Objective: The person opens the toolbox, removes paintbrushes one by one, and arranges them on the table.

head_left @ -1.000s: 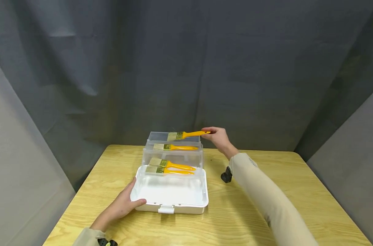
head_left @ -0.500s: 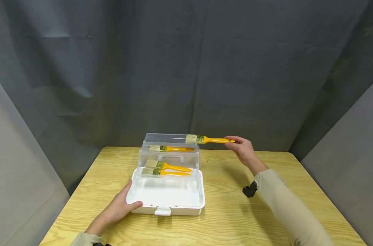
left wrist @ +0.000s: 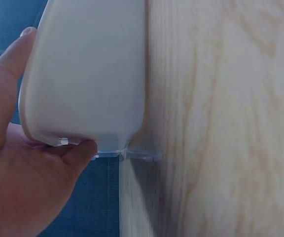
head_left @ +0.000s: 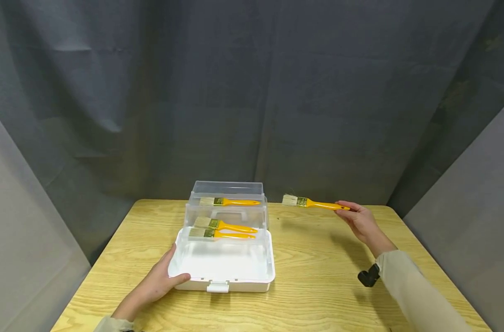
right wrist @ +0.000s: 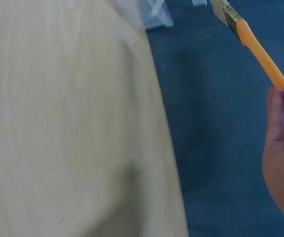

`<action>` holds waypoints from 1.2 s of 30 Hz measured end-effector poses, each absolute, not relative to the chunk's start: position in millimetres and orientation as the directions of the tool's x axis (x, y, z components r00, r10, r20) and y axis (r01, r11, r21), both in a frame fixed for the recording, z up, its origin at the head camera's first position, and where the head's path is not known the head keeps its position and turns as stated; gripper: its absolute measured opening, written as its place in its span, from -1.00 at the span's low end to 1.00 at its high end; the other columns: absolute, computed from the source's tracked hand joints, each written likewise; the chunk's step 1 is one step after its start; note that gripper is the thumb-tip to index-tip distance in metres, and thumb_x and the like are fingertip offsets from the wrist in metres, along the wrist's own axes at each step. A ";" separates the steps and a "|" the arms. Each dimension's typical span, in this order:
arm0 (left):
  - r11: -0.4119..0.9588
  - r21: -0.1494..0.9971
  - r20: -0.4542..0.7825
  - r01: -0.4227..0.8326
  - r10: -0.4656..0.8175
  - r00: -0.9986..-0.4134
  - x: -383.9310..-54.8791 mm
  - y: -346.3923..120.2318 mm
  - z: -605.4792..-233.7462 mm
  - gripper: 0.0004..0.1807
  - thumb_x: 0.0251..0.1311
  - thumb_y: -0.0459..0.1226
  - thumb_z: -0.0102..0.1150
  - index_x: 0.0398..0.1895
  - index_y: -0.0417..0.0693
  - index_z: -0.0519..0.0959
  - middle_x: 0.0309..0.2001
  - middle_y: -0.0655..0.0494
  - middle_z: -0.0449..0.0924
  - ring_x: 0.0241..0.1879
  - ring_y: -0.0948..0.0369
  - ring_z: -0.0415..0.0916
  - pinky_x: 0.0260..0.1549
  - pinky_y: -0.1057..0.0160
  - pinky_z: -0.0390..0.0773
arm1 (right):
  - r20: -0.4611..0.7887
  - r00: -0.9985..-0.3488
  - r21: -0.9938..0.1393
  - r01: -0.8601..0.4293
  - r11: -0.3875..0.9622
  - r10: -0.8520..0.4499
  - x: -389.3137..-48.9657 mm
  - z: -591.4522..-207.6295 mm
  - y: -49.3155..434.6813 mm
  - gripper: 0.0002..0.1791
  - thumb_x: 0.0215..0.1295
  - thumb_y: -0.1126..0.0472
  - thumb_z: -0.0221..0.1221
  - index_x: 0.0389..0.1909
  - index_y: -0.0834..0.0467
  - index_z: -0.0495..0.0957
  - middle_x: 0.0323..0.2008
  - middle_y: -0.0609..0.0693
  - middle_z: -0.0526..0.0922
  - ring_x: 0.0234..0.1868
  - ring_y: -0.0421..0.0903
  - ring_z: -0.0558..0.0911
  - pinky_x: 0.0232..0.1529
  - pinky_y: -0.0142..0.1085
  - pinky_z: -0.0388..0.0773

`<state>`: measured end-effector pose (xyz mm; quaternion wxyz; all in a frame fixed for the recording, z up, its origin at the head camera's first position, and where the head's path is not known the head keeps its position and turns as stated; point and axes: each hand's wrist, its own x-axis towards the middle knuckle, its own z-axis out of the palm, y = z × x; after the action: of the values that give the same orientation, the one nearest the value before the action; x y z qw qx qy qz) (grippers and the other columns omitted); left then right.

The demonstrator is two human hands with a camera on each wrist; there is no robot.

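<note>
1. Closest, toward the left edge of a pale yellow wood-grain table (head_left: pixel 318 295), a person's left hand (head_left: pixel 152 283) is gripping the near left corner of a shallow white plastic box (head_left: pixel 223 265), its thumb reaching the front rim, its fingers lying along the left side.
2. That box is standing open left of the table's middle, its white plastic latch (head_left: pixel 218 287) facing front.
3. Behind, a clear plastic lower tray (head_left: pixel 261 223) is carrying two yellow-handled flat paintbrushes (head_left: pixel 222 234), lying side by side, pale bristles pointing toward the table's left edge.
4. One step higher and farther back, a clear plastic middle tray (head_left: pixel 194 202) is bearing a similar single paintbrush (head_left: pixel 229 202).
5. Well right of the box, toward the table's far right corner, a right hand (head_left: pixel 362 223) is pinching the handle end of a yellow flat paintbrush with cream bristles (head_left: pixel 316 204) between thumb and fingers, holding it clear of the surface, bristles pointing left.
6. Beyond the table's far edge, a dark grey cloth curtain (head_left: pixel 235 92) is hanging.
</note>
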<state>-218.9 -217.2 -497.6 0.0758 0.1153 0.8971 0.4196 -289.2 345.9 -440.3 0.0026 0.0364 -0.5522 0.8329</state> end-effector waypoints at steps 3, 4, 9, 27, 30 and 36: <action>0.626 0.765 -0.036 0.149 0.272 -0.962 -218.5 -218.3 -498.2 0.20 0.06 0.11 0.28 0.45 -0.38 -0.23 0.44 -0.35 -0.24 0.40 -0.22 -0.21 0.30 -0.18 -0.08 | 0.035 -0.999 -0.935 -0.029 -0.353 -0.010 -285.3 -452.2 353.5 -0.67 0.23 0.57 0.09 -0.14 0.20 0.69 -0.17 -0.05 0.65 -0.16 -0.16 0.66 -0.04 -0.37 0.54; 0.626 0.765 -0.035 0.150 0.273 -0.961 -218.3 -218.5 -498.4 0.20 0.06 0.11 0.28 0.45 -0.38 -0.23 0.44 -0.35 -0.24 0.40 -0.22 -0.21 0.30 -0.18 -0.08 | 0.021 -1.000 -0.942 -0.021 -0.336 0.001 -283.8 -456.1 354.7 -0.68 0.22 0.56 0.11 -0.13 0.20 0.68 -0.17 -0.06 0.64 -0.16 -0.16 0.66 -0.05 -0.37 0.54; 0.618 0.772 -0.030 0.150 0.271 -0.962 -218.2 -218.5 -498.2 0.20 0.05 0.09 0.30 0.45 -0.39 -0.23 0.44 -0.36 -0.24 0.39 -0.23 -0.22 0.30 -0.18 -0.09 | -0.047 -0.998 -0.952 0.032 -0.305 0.043 -277.2 -473.2 356.5 -0.70 0.19 0.54 0.16 -0.17 0.17 0.70 -0.20 -0.08 0.64 -0.18 -0.18 0.66 -0.07 -0.37 0.55; 0.631 0.761 -0.032 0.148 0.265 -0.964 -219.3 -216.9 -498.6 0.18 0.07 0.09 0.28 0.45 -0.37 -0.22 0.44 -0.35 -0.24 0.39 -0.23 -0.21 0.30 -0.19 -0.07 | -0.080 -0.984 -0.994 0.091 0.066 0.159 -268.1 -502.5 353.1 -0.48 0.22 0.33 0.24 0.13 0.53 0.39 -0.19 -0.09 0.65 -0.24 -0.31 0.65 0.02 -0.24 0.52; 0.628 0.764 -0.035 0.145 0.265 -0.963 -219.5 -217.0 -499.0 0.18 0.07 0.09 0.29 0.45 -0.37 -0.22 0.44 -0.35 -0.24 0.39 -0.23 -0.21 0.29 -0.19 -0.07 | -0.092 -0.982 -0.979 0.119 0.166 0.165 -264.6 -503.8 348.5 -0.49 0.24 0.30 0.23 0.10 0.56 0.39 -0.23 0.00 0.68 -0.24 -0.22 0.68 -0.03 -0.21 0.56; 0.626 0.765 -0.029 0.149 0.265 -0.964 -219.8 -217.0 -500.1 0.20 0.05 0.10 0.30 0.45 -0.38 -0.22 0.44 -0.35 -0.23 0.39 -0.22 -0.20 0.30 -0.18 -0.07 | -0.114 -0.983 -0.927 0.156 0.342 0.141 -259.3 -504.8 338.5 -0.58 0.18 0.31 0.27 -0.04 0.53 0.49 -0.25 0.16 0.66 -0.27 -0.05 0.67 -0.16 -0.18 0.63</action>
<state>-219.8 -217.0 -500.1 0.0695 0.1151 0.8990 0.4169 -259.3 338.5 -504.8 -0.0068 -0.0907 -0.8192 0.5663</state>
